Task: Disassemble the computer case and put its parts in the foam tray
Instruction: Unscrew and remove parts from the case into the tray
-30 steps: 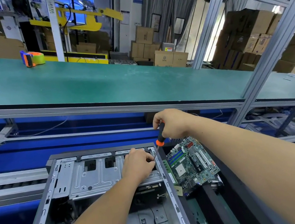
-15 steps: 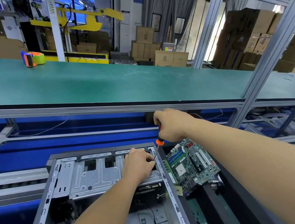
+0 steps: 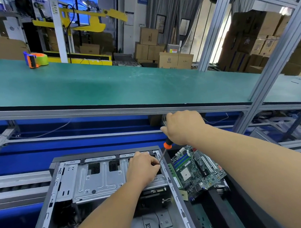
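Head view shows the right hand (image 3: 183,126) wrapped round a screwdriver (image 3: 165,149), its tip meeting the left hand (image 3: 142,168), whose fingers curl at a spot on the drive cage (image 3: 97,181) of the open computer case (image 3: 49,209); what they pinch cannot be told. The tip could slip and jab those fingers, or a loosened screw could drop into the case or onto the motherboard (image 3: 194,173) lying just beside it in the foam tray (image 3: 223,208)

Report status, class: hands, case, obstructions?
Right hand grips screwdriver. Left hand on drive cage, at the tip. Case open. Nothing blocking.
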